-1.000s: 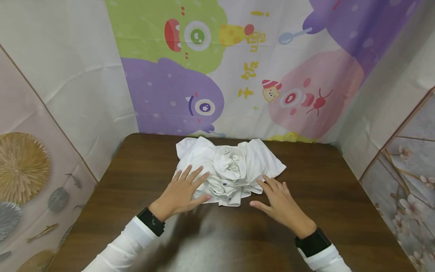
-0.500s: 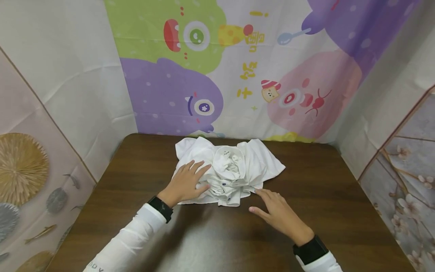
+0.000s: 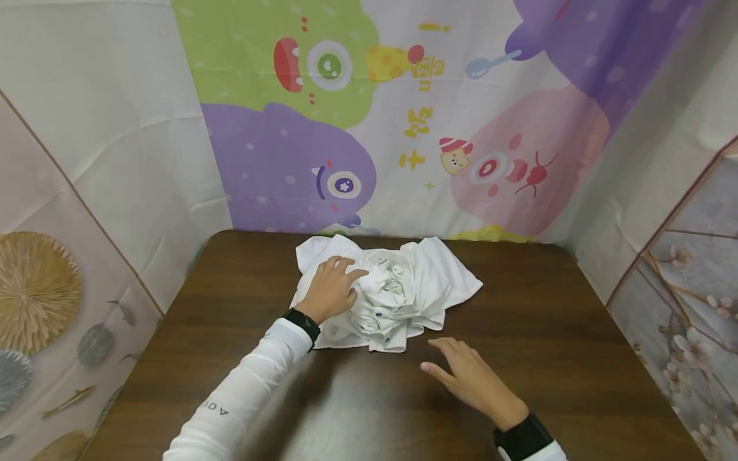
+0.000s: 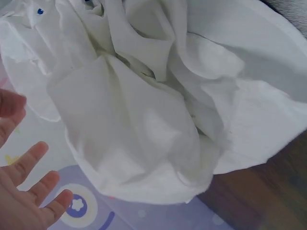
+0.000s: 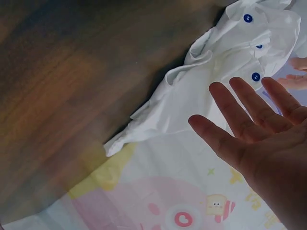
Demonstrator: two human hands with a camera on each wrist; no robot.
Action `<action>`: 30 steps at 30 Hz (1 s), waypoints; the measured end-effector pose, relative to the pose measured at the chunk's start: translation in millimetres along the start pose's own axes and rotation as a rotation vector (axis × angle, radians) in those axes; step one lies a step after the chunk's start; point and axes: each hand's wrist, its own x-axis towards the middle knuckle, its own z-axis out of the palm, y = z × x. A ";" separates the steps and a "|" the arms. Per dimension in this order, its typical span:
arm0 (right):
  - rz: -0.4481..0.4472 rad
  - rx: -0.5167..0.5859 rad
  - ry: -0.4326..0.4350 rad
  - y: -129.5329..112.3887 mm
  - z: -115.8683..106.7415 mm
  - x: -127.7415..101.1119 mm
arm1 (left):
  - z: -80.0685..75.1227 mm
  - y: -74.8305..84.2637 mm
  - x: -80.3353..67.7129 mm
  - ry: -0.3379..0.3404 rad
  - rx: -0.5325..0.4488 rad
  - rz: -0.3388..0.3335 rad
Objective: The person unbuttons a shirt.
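Note:
A crumpled white shirt [image 3: 435, 275] with a round collar opening lies toward the back of the table. Blue buttons [image 5: 247, 18] run down its front, seen in the right wrist view. My left hand [image 3: 330, 289] is over the shirt's left part, fingers loosely bent. In the left wrist view, that left hand [image 4: 24, 191] has its fingers spread and grips no cloth. My right hand [image 3: 475, 383] hovers in front of the shirt's right side, apart from it. The right wrist view shows this right hand [image 5: 268, 134] with straight, parted fingers and nothing in them.
The brown wooden table [image 3: 536, 307] reaches back to a printed cartoon curtain [image 3: 403, 192]. Pale curtains [image 3: 144, 128] stand at both sides. Each wrist wears a black band [image 3: 302, 325].
My left hand has moved forward and right, toward the collar, its fingers bending more. My right hand has drawn back from the shirt's edge. The shirt keeps its shape.

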 end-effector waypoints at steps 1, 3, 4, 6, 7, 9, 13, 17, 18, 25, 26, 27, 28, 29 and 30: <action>0.000 0.002 -0.001 0.6 0.4 -0.8 | 2.9 0.2 2.5 0.011 0.007 -0.001; 0.007 0.012 -0.007 1.1 1.1 -2.2 | 8.8 0.5 6.2 0.033 0.015 -0.004; 0.013 0.019 -0.010 1.1 1.2 -3.0 | 11.5 0.6 7.4 0.040 0.016 -0.006; 0.024 0.031 -0.016 1.2 1.3 -4.5 | 15.8 1.4 9.3 0.035 0.021 -0.017; 0.029 0.035 -0.019 1.1 1.2 -5.3 | 17.9 1.9 10.0 0.027 0.024 -0.025; 0.039 0.037 -0.022 1.2 1.5 -6.9 | 21.4 2.9 11.2 -0.004 0.033 -0.045; 0.046 0.041 -0.030 2.8 2.3 -9.2 | 25.8 4.9 13.7 -0.059 0.046 -0.083; 0.054 0.054 -0.038 4.9 2.9 -11.3 | 30.3 6.0 14.5 -0.047 0.049 -0.104; 0.056 0.056 -0.039 5.4 3.1 -11.7 | 31.8 6.1 14.4 -0.036 0.052 -0.107; 0.066 0.074 -0.047 6.5 3.5 -15.0 | 40.1 5.4 13.6 0.024 0.105 -0.091; 0.067 0.077 -0.048 6.7 3.5 -15.3 | 39.7 5.4 13.6 0.035 0.104 -0.084; 0.068 0.078 -0.048 7.0 3.3 -15.7 | 38.7 5.3 13.9 0.048 0.097 -0.076; 0.069 0.076 -0.047 7.4 2.9 -16.0 | 37.4 5.3 14.1 0.060 0.092 -0.067; 0.066 0.073 -0.042 7.9 2.4 -16.2 | 36.2 5.1 14.6 0.074 0.083 -0.057; 0.065 0.071 -0.039 8.4 1.7 -16.3 | 34.8 5.1 15.2 0.084 0.075 -0.047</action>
